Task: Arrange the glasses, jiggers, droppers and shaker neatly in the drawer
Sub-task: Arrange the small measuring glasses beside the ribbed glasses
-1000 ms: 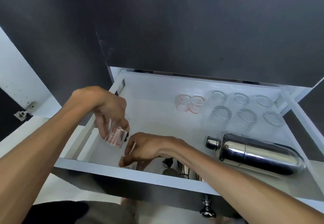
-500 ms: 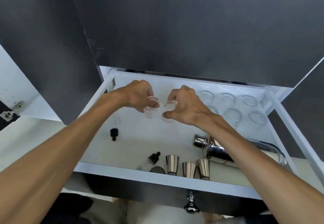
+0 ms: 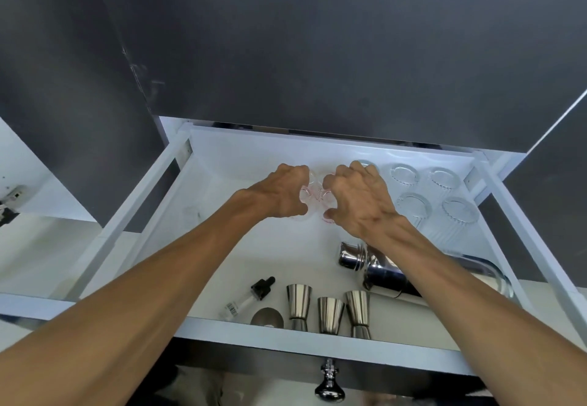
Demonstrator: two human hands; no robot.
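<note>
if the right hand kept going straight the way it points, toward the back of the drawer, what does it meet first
Probably the ribbed glass peeking out just beyond the right hand, then the drawer's back wall. Depth is hard to judge, so it may already touch.

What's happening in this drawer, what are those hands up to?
A person is tidying bar tools in an open white drawer. Both hands, left hand and right hand, are at the back, closed around small red-marked measuring glasses beside the ribbed glasses. Nearer the front, three steel jiggers stand in a row, a dropper bottle lies on its side, and the steel shaker lies flat under the right forearm.
</note>
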